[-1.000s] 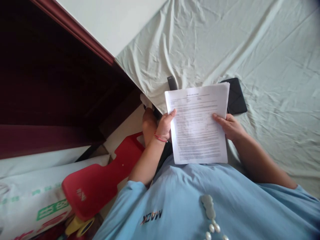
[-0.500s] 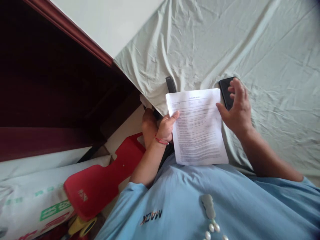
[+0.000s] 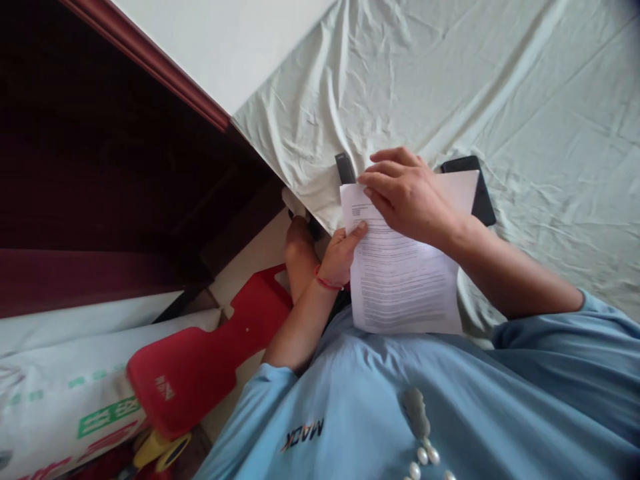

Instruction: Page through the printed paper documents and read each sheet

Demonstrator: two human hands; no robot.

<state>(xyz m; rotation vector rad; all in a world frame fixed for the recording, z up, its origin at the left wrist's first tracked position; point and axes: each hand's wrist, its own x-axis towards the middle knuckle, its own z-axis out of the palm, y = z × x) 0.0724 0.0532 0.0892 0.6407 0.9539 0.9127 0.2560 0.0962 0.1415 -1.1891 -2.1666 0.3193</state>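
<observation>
A stack of printed paper sheets [image 3: 405, 287] rests at my lap against the blue shirt. My left hand [image 3: 343, 253], with a red string bracelet on the wrist, grips the stack's left edge, its thumb on top. Across the upper part of the pages lies my right hand [image 3: 410, 190], fingers stretched toward the top left corner and slightly apart. It covers much of the printed heading. Behind the pages' upper right corner a black phone [image 3: 483, 200] lies on the pale sheet. A small dark flat object [image 3: 345, 168] shows just past the top left corner.
The wrinkled pale bedsheet [image 3: 550, 133] spreads ahead and to the right. A dark reddish-brown piece of furniture [image 3: 125, 167] stands on the left. Below it are a red plastic board [image 3: 210, 353], a white printed sack [image 3: 55, 380] and a yellow object [image 3: 153, 450] on the floor.
My right hand has moved left from beside the phone to over the top of the pages. The pages' upper right corner now reaches over part of the phone. My left hand keeps its grip.
</observation>
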